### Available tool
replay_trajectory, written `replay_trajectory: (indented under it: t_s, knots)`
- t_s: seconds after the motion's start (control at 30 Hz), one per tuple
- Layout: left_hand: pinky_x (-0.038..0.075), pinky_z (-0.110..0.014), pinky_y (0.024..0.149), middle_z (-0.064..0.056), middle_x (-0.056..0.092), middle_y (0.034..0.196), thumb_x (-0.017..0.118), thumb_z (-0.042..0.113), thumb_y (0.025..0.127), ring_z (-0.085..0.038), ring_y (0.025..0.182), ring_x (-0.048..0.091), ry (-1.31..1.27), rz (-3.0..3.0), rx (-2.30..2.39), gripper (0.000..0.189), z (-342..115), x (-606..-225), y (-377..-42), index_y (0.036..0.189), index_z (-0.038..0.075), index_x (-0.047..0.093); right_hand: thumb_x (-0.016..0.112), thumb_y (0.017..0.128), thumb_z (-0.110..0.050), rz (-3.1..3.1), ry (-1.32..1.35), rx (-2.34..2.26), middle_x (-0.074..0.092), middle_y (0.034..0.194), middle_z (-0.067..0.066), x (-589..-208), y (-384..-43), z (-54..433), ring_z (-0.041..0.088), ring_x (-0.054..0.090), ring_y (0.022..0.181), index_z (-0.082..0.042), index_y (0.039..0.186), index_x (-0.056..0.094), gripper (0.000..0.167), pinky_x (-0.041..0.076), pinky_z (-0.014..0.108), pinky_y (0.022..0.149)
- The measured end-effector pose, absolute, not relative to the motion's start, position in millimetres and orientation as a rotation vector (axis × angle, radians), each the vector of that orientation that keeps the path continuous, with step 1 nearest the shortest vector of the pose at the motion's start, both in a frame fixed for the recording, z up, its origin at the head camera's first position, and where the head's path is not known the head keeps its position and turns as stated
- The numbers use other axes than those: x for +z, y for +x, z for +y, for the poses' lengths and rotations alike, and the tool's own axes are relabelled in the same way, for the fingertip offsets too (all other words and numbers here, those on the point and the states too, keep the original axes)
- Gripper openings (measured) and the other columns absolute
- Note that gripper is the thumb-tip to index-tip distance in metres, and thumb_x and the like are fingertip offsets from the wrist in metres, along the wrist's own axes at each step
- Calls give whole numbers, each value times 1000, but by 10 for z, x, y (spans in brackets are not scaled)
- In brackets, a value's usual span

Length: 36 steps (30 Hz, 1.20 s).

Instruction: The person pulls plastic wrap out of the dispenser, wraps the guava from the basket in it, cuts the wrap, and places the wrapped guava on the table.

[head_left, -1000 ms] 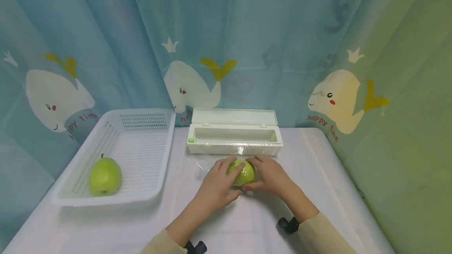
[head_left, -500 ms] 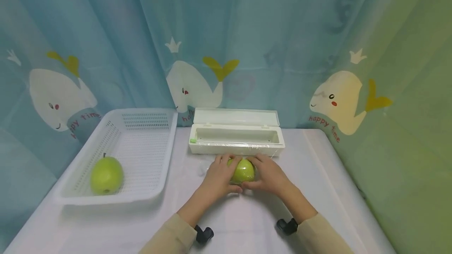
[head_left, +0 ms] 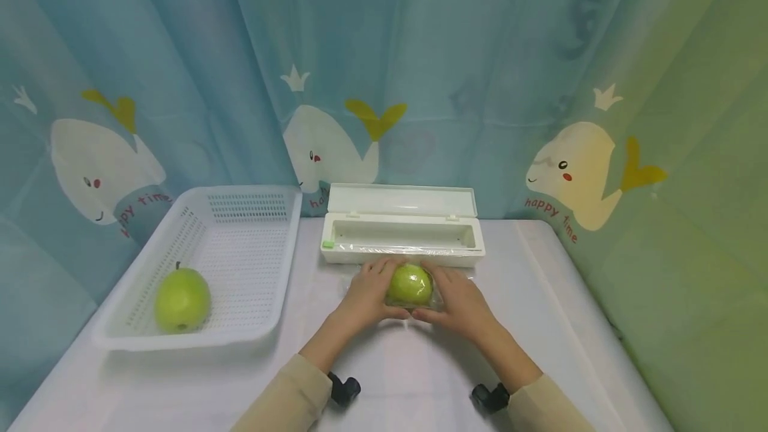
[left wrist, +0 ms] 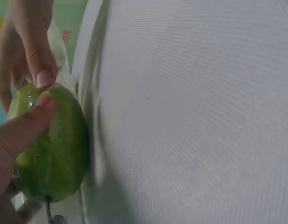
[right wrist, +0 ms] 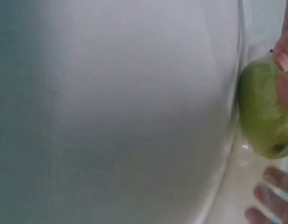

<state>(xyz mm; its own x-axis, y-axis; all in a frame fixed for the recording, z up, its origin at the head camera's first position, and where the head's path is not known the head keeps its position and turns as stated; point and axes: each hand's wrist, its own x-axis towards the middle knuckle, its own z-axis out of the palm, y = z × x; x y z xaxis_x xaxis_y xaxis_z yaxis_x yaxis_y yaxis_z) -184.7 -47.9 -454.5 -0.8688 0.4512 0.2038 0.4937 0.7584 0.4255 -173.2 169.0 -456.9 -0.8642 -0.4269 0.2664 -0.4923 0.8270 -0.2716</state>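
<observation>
Green pear (head_left: 411, 283), one: clamped between left grip (head_left: 365, 293) and right grip (head_left: 459, 299), fingers curled round it. Clear film (left wrist: 48, 161) was seen over the skin; full coverage could not be told. Wrapping was judged best done with film smoothed taut, thumbs pressed lightly. Position: on the counter (head_left: 528, 305), just before the white box (head_left: 336, 257), whose lid was raised. At left, a second pear (head_left: 183, 300) was contained in a white basket (head_left: 287, 272).
</observation>
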Motion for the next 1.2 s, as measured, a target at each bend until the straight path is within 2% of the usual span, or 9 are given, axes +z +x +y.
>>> replay_trajectory:
  t_s: [0.13, 0.3, 0.57, 0.9, 1.07, 1.2]
  knots:
    - [46, -53, 98, -8, 51, 142, 91, 43, 66, -35, 122, 50, -741, -2861, -763, 94, -477, -4571, -1873, 144, 17, 44, 83, 74, -52, -2615, 725, 359, 61, 129, 9, -4495, -1591, 1595, 32, 58, 114, -14, 142, 53, 83, 53, 50, 87]
    - [46, -52, 97, -9, 54, 137, 91, 36, 70, -34, 120, 51, -709, -2863, -789, 89, -473, -4560, -1873, 144, 18, 46, 82, 76, -42, -2522, 741, 410, 59, 128, 11, -4482, -1425, 1440, 33, 57, 112, -14, 134, 59, 69, 54, 50, 84]
    - [49, -44, 98, -15, 49, 133, 89, 34, 73, -29, 119, 52, -716, -2839, -819, 86, -478, -4564, -1894, 146, 18, 47, 85, 72, -25, -2552, 705, 518, 53, 138, 14, -4571, -1422, 1413, 36, 53, 125, -10, 142, 51, 80, 58, 48, 81]
    - [54, -45, 90, -9, 57, 129, 87, 41, 74, -27, 114, 58, -639, -2861, -763, 83, -482, -4557, -1916, 145, 20, 49, 89, 68, -14, -2611, 720, 510, 52, 136, 13, -4574, -1578, 1403, 34, 52, 127, -12, 143, 49, 85, 49, 47, 102]
    - [52, -46, 93, -9, 59, 129, 86, 42, 74, -28, 116, 58, -630, -2845, -759, 82, -483, -4547, -1910, 144, 19, 50, 92, 67, -14, -2621, 691, 485, 51, 132, 11, -4569, -1653, 1376, 34, 53, 120, -12, 141, 52, 84, 52, 45, 96]
    - [52, -46, 92, -10, 59, 129, 86, 41, 75, -28, 114, 58, -639, -2823, -778, 81, -491, -4553, -1912, 145, 19, 50, 93, 66, -18, -2658, 646, 472, 52, 127, 10, -4548, -1727, 1347, 33, 52, 112, -12, 136, 57, 79, 55, 44, 87]
